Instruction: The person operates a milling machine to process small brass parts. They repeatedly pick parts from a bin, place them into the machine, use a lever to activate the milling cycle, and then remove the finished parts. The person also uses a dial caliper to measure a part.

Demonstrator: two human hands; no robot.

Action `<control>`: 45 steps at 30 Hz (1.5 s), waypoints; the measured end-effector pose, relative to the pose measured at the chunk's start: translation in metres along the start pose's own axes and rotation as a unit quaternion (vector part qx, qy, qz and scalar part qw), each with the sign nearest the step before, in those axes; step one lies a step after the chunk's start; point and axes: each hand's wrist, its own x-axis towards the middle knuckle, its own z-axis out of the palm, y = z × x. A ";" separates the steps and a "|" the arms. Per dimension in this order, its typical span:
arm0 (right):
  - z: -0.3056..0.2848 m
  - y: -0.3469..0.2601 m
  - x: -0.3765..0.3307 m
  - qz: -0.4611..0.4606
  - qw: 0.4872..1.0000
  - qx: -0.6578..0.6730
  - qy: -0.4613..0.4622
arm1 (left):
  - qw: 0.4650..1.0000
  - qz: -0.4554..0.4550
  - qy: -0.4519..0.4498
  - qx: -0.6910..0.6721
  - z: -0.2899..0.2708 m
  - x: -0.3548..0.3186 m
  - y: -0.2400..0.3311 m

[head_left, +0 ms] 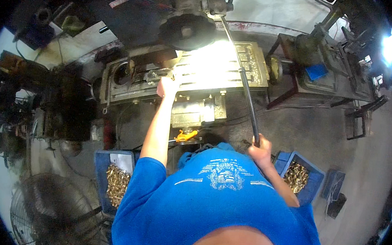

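My right hand point(261, 151) is wrapped round the lower end of a long lever point(248, 93), a metal bar with a black grip. The lever slants up to the head of a machine. Farther forward, my left hand point(166, 87) is at a small fixture point(156, 75) on the slotted metal machine table point(245, 80). Its fingers are closed, and glare and the hand itself hide what they hold, if anything. Above the table, just past that hand, hangs a dark round pulley-like part point(187, 31) of the machine.
Blue bins point(100, 175) point(313, 178) of brass-coloured fittings stand on either side of me. An orange-handled tool point(186, 135) lies below the table. A floor fan point(51, 212) is at the near left, a workbench point(295, 91) at the right, with other machinery point(60, 98) at the left.
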 end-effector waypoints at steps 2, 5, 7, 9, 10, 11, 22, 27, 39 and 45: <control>-0.015 -0.041 -0.020 0.006 0.986 -0.162 0.048 | 1.000 0.003 0.007 -0.003 0.003 -0.001 -0.003; -0.091 -0.116 -0.052 0.163 0.894 0.370 -0.190 | 1.000 0.015 0.020 -0.005 0.003 0.001 -0.011; -0.118 -0.117 -0.060 -0.136 0.900 0.386 -0.149 | 0.999 0.038 -0.015 -0.018 -0.002 -0.003 -0.007; -0.140 -0.129 -0.060 -0.224 0.881 0.398 -0.121 | 0.997 0.058 -0.034 -0.035 -0.009 -0.007 -0.005; -0.139 -0.126 -0.062 -0.201 0.896 0.392 -0.052 | 0.996 0.066 -0.037 -0.048 -0.013 -0.012 -0.007; -0.134 -0.118 -0.064 -0.178 0.905 0.385 0.019 | 0.994 0.077 -0.040 -0.060 -0.015 -0.014 -0.007; -0.067 -0.056 -0.055 0.022 0.928 0.371 -0.001 | 0.969 0.194 0.030 -0.152 -0.012 -0.025 0.007; -0.040 -0.009 -0.037 0.044 0.934 0.353 0.009 | 0.859 0.476 -0.135 -0.134 -0.001 -0.098 0.054; 0.014 0.053 -0.009 0.054 0.927 0.364 0.076 | 0.709 0.479 -0.484 -0.182 0.025 -0.237 0.088; -0.089 0.088 -0.115 0.075 0.945 -0.005 0.318 | 0.790 0.309 -0.435 -0.301 0.049 -0.154 0.002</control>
